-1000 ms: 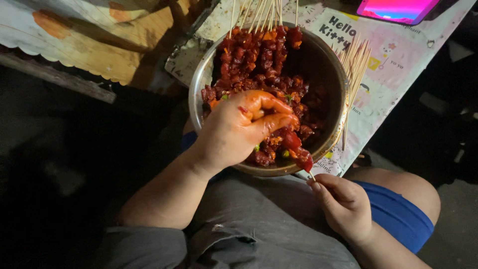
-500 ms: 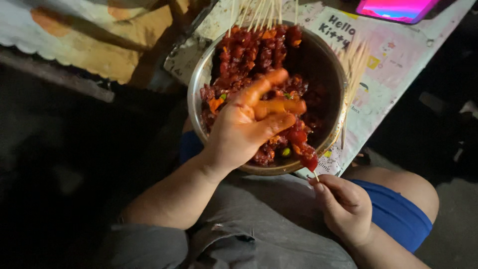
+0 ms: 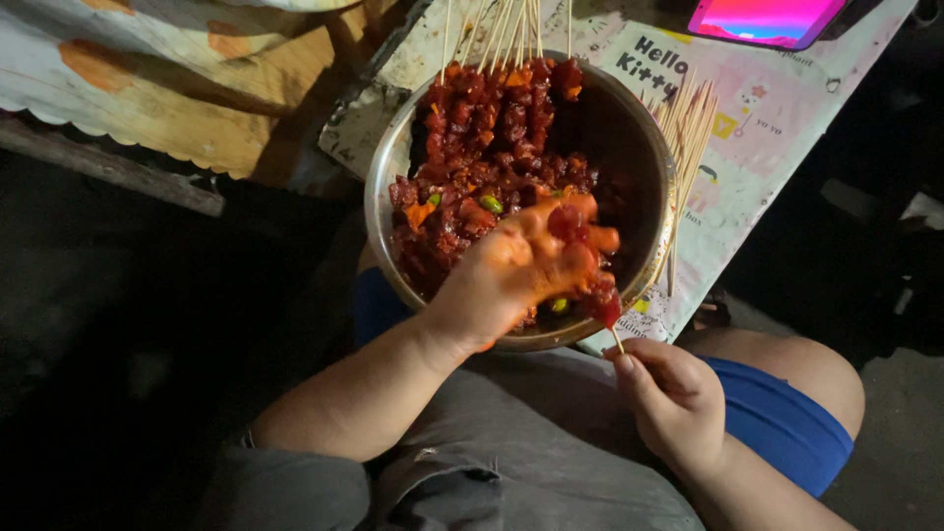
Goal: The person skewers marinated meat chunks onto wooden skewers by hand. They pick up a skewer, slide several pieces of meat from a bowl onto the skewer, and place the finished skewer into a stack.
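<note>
A round metal bowl [image 3: 379,177] full of red marinated meat chunks [image 3: 482,147] rests at the edge of a low table, over my lap. My left hand [image 3: 516,270], smeared with red sauce, is over the bowl's near side, fingers closed on a piece of meat [image 3: 565,224]. My right hand [image 3: 674,398] is just below the bowl's rim, pinching the lower end of a thin wooden skewer [image 3: 616,339] whose tip carries red meat [image 3: 602,303]. Finished skewers lean in the bowl's far side, sticks pointing up.
Loose bare wooden skewers [image 3: 683,138] lie on the patterned table cover [image 3: 777,118] to the right of the bowl. A phone with a lit pink screen [image 3: 762,18] lies at the top right. Wooden boards [image 3: 147,108] sit to the left; dark floor around.
My left hand has lifted a meat piece from the pile and moved right toward the skewer's tip. My right hand has stayed holding the skewer.
</note>
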